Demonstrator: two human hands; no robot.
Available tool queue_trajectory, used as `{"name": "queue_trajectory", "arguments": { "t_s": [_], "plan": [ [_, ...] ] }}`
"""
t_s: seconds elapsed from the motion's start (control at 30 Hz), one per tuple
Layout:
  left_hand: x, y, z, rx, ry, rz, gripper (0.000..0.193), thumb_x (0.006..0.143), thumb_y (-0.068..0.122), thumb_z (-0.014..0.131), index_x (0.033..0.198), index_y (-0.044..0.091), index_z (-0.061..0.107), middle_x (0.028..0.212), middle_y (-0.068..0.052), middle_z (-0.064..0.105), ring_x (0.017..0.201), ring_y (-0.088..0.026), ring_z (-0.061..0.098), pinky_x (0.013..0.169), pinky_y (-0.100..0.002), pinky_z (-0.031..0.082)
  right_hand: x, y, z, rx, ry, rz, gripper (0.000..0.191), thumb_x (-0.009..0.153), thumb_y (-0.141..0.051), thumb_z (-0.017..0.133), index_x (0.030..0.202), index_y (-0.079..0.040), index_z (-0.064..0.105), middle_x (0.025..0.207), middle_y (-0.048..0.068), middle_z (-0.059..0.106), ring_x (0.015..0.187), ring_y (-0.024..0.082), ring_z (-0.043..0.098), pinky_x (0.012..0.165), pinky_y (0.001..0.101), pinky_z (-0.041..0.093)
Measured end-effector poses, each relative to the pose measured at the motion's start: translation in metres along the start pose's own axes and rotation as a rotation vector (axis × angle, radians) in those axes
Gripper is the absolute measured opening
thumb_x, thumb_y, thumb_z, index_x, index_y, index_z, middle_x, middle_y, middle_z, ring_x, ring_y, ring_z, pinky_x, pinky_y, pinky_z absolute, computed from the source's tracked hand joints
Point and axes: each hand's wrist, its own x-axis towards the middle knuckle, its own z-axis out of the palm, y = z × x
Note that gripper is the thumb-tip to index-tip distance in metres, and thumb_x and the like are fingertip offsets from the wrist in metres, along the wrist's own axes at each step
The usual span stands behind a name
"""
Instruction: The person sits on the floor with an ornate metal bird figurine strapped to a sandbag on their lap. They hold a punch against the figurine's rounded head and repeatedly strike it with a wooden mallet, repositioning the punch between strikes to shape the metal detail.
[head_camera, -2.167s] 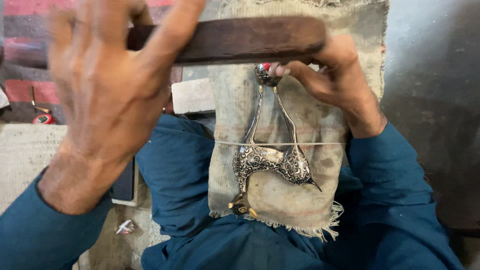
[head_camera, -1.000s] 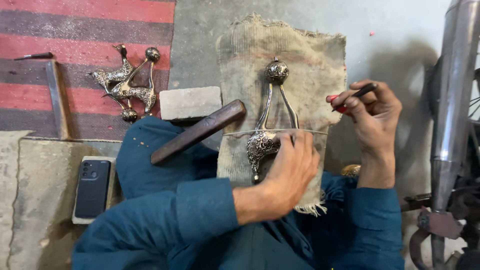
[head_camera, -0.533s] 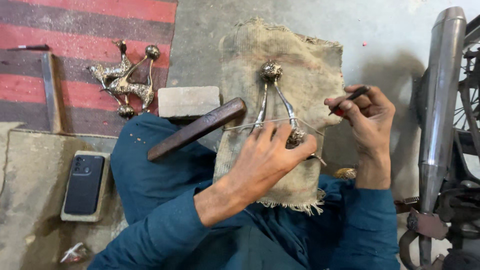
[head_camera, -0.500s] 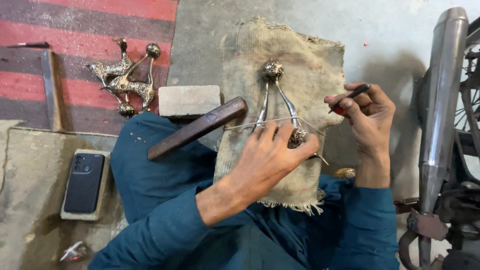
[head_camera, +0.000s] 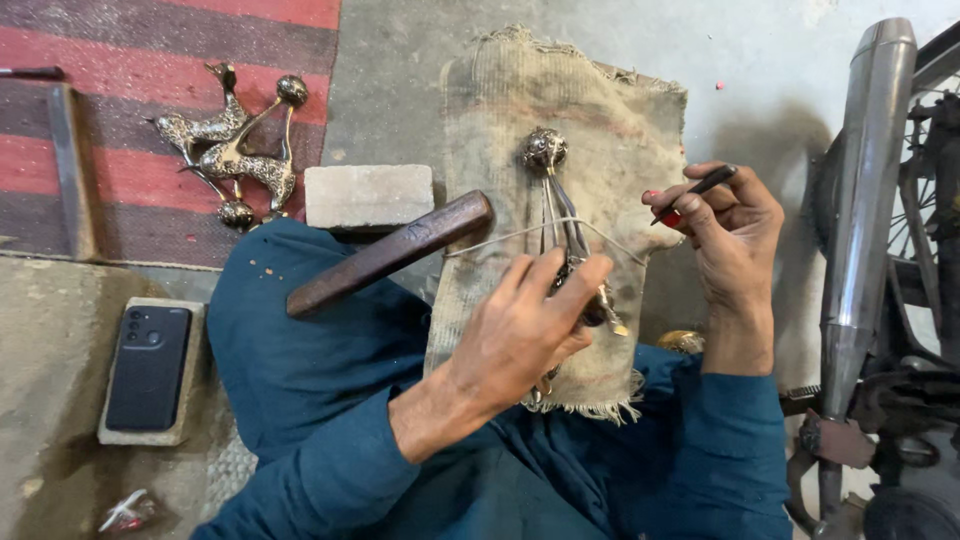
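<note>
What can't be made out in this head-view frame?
- Lower body of the metal ornament: covered by the left hand.
- Tip of the thin tool in the right hand: too small.
- Motorcycle exhaust: lower end cut off by the frame edge.

Small metal-craft workshop, floor-level work spot. Bare concrete floor, stained. Worn burlap cloth spread as work pad, ornate metal piece lying on it. Wooden mallet and stone block close by. Finished brass bird figures on red striped rug. Motorcycle exhaust pipe and wheel at right edge.
</note>
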Motion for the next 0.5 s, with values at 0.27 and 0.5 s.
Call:
{"name": "queue_trajectory", "arguments": {
  "t_s": [0.27,0.5],
  "plan": [
    [-0.003,0.010,-0.010,0.052,-0.049,-0.089,0.081,0.077,0.015,0.083,0.148,0.016,0.045,0.125,-0.020,0.054,0.109,-0.039,0.059,0.079,-0.046,0.056,0.025,-0.031,0.029,-0.087,-0.127,0.005,0.020,0.101,0.004,0.068,0.121,0.003,0.062,0.103,0.017,0.074,0.104,0.027,0.077,0.091,0.0374,0.066],
    [-0.025,-0.015,-0.038,-0.001,0.062,-0.155,0.071,0.091,0.002,0.065,0.157,0.016,0.044,0.136,-0.015,0.058,0.120,-0.038,0.060,0.101,-0.047,0.055,0.069,-0.027,0.073,-0.299,-0.370,-0.157,0.017,0.106,0.007,0.069,0.123,0.007,0.063,0.111,0.015,0.073,0.104,0.022,0.075,0.092,0.0359,0.066]
  ]
}}
